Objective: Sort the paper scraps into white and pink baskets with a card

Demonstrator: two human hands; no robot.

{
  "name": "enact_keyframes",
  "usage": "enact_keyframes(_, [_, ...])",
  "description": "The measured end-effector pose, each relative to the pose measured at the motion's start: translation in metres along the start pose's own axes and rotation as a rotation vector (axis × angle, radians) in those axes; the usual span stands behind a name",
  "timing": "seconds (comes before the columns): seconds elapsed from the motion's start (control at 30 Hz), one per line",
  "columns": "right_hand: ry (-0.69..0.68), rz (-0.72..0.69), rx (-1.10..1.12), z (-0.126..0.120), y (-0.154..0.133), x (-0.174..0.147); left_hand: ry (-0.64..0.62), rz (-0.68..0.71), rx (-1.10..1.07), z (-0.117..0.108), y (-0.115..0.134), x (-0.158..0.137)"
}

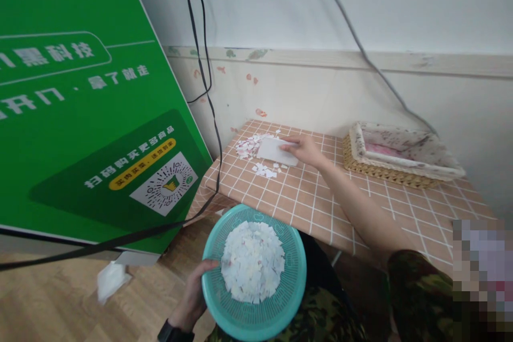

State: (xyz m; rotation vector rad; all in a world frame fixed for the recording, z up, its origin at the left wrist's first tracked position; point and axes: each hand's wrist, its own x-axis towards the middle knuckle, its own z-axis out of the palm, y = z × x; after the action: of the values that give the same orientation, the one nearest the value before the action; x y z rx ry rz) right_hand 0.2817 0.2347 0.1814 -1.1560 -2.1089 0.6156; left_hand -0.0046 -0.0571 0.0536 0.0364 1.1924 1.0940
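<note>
My left hand (197, 291) grips the left rim of a round turquoise plastic basket (295, 272), thumb over the edge and the other fingers underneath. Inside the basket lies a heap of small white paper pieces (253, 262). On the table, my right hand (302, 149) is closed on the right end of a flat white card (272, 149). Loose paper scraps (249, 146) lie to the left of the card, and a smaller cluster of scraps (266, 170) is just in front of it. The basket is held below the table's front edge.
A checked brown cloth covers the table (316, 208). At its back right stands a wicker basket (393, 173) with a fabric lining. A large green panel (100, 117) rises on the left, with a black cable (218, 171) hanging before it. A white bag-like item (112, 280) lies on the floor.
</note>
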Motion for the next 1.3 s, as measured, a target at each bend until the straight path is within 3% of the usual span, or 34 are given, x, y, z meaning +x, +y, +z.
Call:
enact_keyframes(0.1, [0.032, 0.004, -0.075, -0.006, 0.008, -0.001, -0.105, -0.015, 0.010, 0.000, 0.001, 0.001])
enact_keyframes(0.27, [0.003, 0.062, -0.087, 0.001, 0.019, -0.009, -0.158, -0.013, 0.033, -0.003, 0.000, 0.006])
enact_keyframes(0.5, [0.134, 0.074, -0.119, -0.017, 0.011, -0.032, -0.131, -0.001, 0.019, 0.003, -0.001, 0.007])
enact_keyframes(0.7, [0.045, -0.012, -0.205, -0.023, -0.006, -0.048, -0.113, 0.017, 0.025, 0.004, 0.000, 0.007])
enact_keyframes(0.9, [-0.111, -0.116, -0.250, -0.021, -0.015, -0.030, -0.126, 0.015, 0.023, 0.002, 0.000, 0.009])
enact_keyframes(1.1, [-0.268, -0.136, -0.337, -0.044, -0.022, -0.020, -0.136, 0.005, 0.028, -0.002, -0.001, 0.015])
enact_keyframes(1.3, [-0.200, -0.125, -0.340, -0.050, -0.030, -0.019, -0.198, -0.014, 0.035, -0.001, -0.003, 0.021])
